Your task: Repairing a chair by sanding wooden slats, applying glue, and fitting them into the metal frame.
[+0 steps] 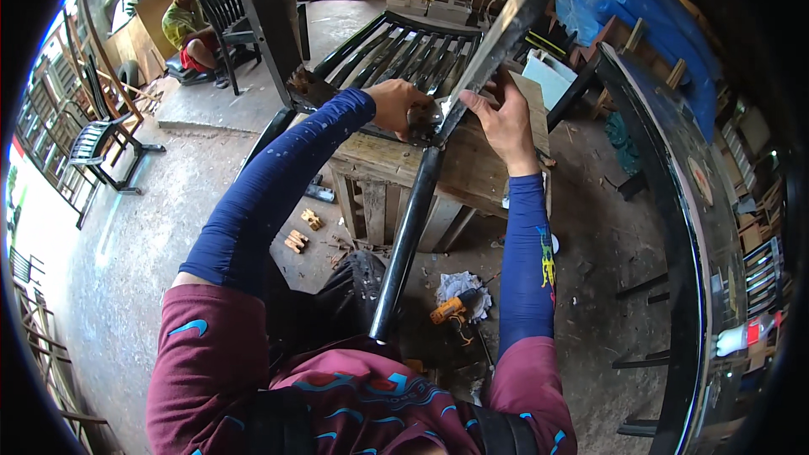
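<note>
A black slatted wooden chair [404, 55] lies on a rough wooden workbench [383, 158]. One round black leg [409, 240] of it juts over the bench edge toward me. My left hand [394, 108] is closed, its fingers curled round a dark wooden corner piece [424, 120] at the top of that leg; its fingertips are partly hidden. From the same joint a worn dark wooden bar [506, 34] slants up to the right. My right hand [507, 122] grips this bar low down, thumb on the near side and fingers behind.
An orange cordless drill [455, 307] lies on a white rag [465, 286] below the bench. Small wood blocks [297, 241] are on the floor to its left. A long black table-like piece [687, 227] stands at right. A person [190, 29] sits low at far left near another black chair [223, 4].
</note>
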A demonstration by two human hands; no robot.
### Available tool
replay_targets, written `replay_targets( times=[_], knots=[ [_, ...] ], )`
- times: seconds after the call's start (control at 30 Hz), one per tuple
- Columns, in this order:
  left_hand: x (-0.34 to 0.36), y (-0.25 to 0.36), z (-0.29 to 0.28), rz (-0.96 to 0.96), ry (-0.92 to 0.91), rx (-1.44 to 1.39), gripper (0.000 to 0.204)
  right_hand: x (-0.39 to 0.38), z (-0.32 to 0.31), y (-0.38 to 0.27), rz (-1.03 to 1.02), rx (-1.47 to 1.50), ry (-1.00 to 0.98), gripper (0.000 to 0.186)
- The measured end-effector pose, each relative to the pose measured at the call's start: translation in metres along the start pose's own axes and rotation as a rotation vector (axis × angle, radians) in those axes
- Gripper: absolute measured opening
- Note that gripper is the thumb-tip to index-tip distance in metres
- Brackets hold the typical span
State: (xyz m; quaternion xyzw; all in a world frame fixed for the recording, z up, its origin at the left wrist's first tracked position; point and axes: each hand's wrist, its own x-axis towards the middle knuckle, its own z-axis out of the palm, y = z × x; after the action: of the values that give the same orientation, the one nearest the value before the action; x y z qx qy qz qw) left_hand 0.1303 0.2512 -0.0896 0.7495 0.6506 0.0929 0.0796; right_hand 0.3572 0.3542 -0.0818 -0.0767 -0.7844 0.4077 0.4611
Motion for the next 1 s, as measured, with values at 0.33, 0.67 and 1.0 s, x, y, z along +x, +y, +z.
replay_targets(
  times=[0.33,0.67,1.0],
  knots=[
    [0.001,-0.012,0.005,0.012,0.077,0.081,0.074,0.017,0.001,0.0,-0.001,0.19,-0.201,0.076],
    [0.008,-0.026,0.009,0.12,0.02,-0.076,0.089,-0.128,0.024,0.049,0.152,0.194,0.722,0.025],
    [0.018,-0.025,0.011,0.136,-0.059,-0.108,0.087,-0.224,0.087,0.134,0.654,-0.158,0.584,0.066]
  ],
)
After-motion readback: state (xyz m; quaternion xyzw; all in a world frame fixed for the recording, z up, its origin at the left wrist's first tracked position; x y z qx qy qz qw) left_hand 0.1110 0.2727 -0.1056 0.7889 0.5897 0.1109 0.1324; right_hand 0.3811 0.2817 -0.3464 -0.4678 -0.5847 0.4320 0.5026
